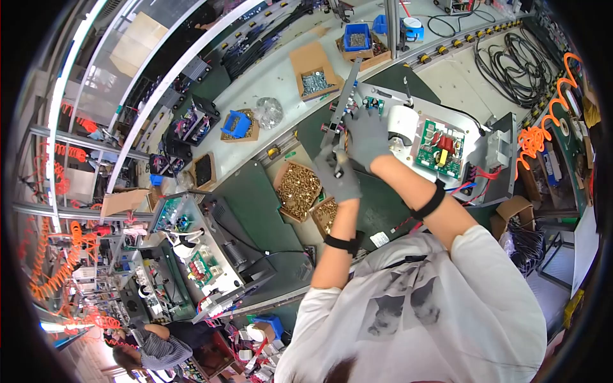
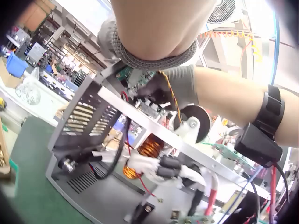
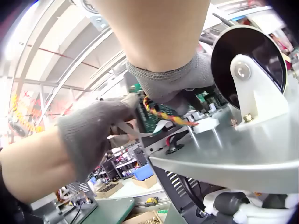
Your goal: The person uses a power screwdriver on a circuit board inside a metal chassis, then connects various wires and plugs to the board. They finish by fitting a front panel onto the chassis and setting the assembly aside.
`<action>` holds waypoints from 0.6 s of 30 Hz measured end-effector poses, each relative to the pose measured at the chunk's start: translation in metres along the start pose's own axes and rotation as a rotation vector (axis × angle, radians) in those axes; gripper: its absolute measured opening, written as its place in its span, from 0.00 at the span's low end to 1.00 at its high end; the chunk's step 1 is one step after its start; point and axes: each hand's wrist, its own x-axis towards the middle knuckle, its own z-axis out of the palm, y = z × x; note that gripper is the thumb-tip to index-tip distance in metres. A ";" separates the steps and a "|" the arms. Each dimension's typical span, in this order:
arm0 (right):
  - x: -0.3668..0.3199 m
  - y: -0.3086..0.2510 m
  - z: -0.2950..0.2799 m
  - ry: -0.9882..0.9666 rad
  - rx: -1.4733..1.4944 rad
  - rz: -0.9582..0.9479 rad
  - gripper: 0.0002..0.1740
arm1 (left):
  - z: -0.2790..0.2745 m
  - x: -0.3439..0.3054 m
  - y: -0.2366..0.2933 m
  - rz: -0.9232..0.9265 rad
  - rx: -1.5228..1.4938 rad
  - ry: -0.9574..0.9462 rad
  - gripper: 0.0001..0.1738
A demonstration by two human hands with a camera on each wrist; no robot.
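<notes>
The grey-gloved left hand (image 1: 338, 177) is at the near end of the upright front panel (image 1: 343, 102) of a metal equipment chassis. In the right wrist view, the left thumb and curled fingers (image 3: 122, 140) grip around the panel's edge, beside a white strip (image 3: 140, 132). My right hand (image 1: 367, 137), also gloved, reaches in behind the panel, close to a green circuit board (image 3: 152, 119) and a twisted yellow, red and black wire (image 3: 163, 115). Its fingertips are mostly hidden, and whether they hold anything I cannot tell. Beside it stands a large white cylinder (image 1: 402, 124) on a bracket.
A second green board (image 1: 440, 149) lies farther right on the chassis. Open boxes of brass fasteners (image 1: 297, 190) sit left of the hands, with a carton of screws (image 1: 315, 82) beyond. Another opened chassis (image 1: 211, 255) stands at left. A person (image 1: 156, 351) works at lower left.
</notes>
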 end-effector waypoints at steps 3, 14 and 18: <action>-0.015 0.006 0.005 0.059 0.074 -0.119 0.20 | -0.004 -0.018 0.005 -0.552 -0.473 -0.151 0.13; 0.013 0.004 -0.002 -0.252 0.388 0.172 0.19 | -0.010 0.058 0.009 0.065 -0.002 -0.209 0.22; 0.019 -0.005 0.001 -0.259 0.462 0.220 0.16 | 0.002 0.064 -0.014 0.051 0.008 -0.435 0.25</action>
